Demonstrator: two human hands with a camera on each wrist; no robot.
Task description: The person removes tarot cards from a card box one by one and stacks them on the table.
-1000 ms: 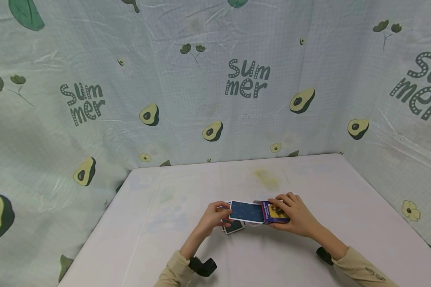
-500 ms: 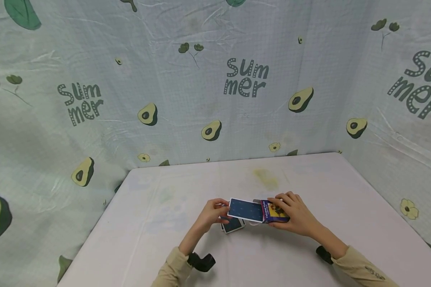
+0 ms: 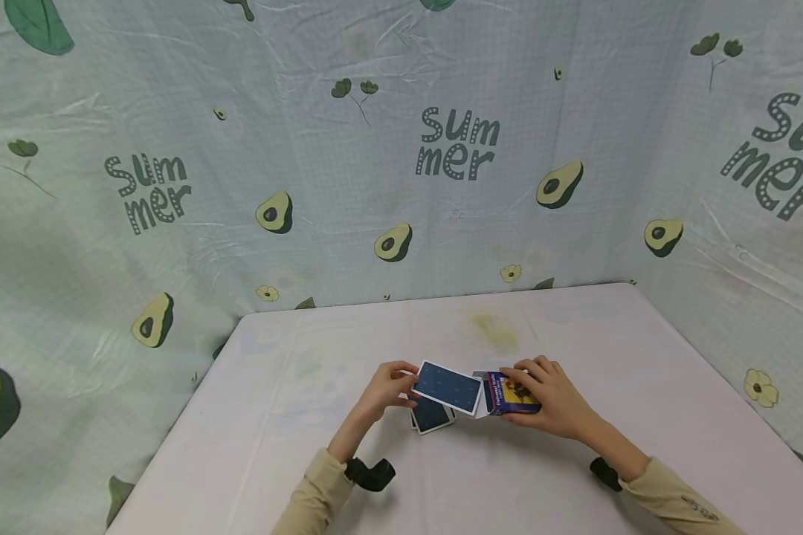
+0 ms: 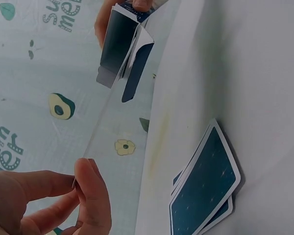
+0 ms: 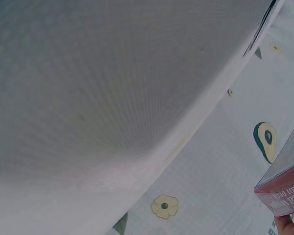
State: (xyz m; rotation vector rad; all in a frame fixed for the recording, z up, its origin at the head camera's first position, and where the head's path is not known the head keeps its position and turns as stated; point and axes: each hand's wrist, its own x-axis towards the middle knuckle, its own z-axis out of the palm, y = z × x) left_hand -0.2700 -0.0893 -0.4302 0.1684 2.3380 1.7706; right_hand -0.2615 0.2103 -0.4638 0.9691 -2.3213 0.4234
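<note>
My left hand (image 3: pixel 387 388) pinches the left end of a dark blue, white-edged tarot card (image 3: pixel 447 387) between thumb and fingers. In the left wrist view, the card appears edge-on as a thin line above the left fingers (image 4: pixel 95 200). My right hand (image 3: pixel 554 399) grips a purple and yellow tarot card box (image 3: pixel 511 394) from its right side. The box's mouth faces left with its flaps out; the card's right end lies just beside it. Lettering shows on the box end (image 5: pixel 286 192) in the right wrist view.
Below the held card, a small, uneven pile of blue-backed cards (image 4: pixel 206 181) lies on the white-covered table (image 3: pixel 294 446). A cloth printed with avocados (image 3: pixel 393 243) hangs behind the table and at both sides.
My left hand has moved left and slightly up, drawing the card out of the box's mouth and tilting it. The right hand and box have stayed nearly still.
</note>
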